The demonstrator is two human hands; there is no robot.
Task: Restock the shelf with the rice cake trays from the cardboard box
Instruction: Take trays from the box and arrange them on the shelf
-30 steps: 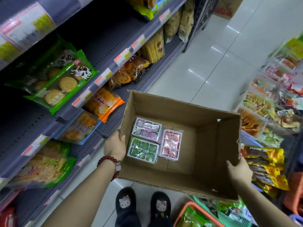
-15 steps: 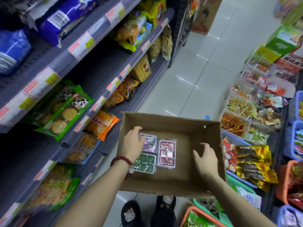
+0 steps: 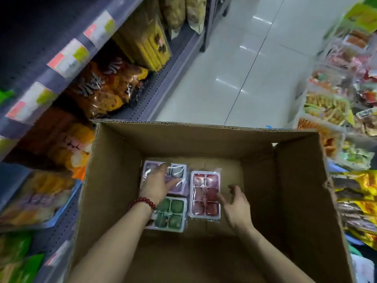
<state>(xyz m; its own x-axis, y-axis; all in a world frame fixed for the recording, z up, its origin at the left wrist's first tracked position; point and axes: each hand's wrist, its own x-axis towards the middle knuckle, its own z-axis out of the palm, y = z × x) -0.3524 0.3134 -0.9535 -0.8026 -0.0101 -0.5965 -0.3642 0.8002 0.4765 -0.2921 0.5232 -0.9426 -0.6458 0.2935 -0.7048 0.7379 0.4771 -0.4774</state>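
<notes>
An open cardboard box (image 3: pixel 302 180) fills the lower middle of the head view. Three wrapped rice cake trays lie on its bottom: a purple tray (image 3: pixel 179 174) at the back left, a green tray (image 3: pixel 170 215) in front of it, and a red tray (image 3: pixel 205 193) to their right. My left hand (image 3: pixel 156 183), with a red bead bracelet at the wrist, rests flat on the purple tray, fingers spread. My right hand (image 3: pixel 234 205) is inside the box, fingers apart, touching the red tray's right edge. Neither hand has closed on a tray.
Grey shelves (image 3: pixel 163 74) with price labels and snack bags run along the left. Racks of packaged snacks (image 3: pixel 336 111) line the right. A white tiled aisle floor (image 3: pixel 234 68) stretches ahead beyond the box.
Both hands let go of the box's sides and reached down inside it. The left hand came onto the purple tray, the right to the red tray. The camera moved closer over the box.
</notes>
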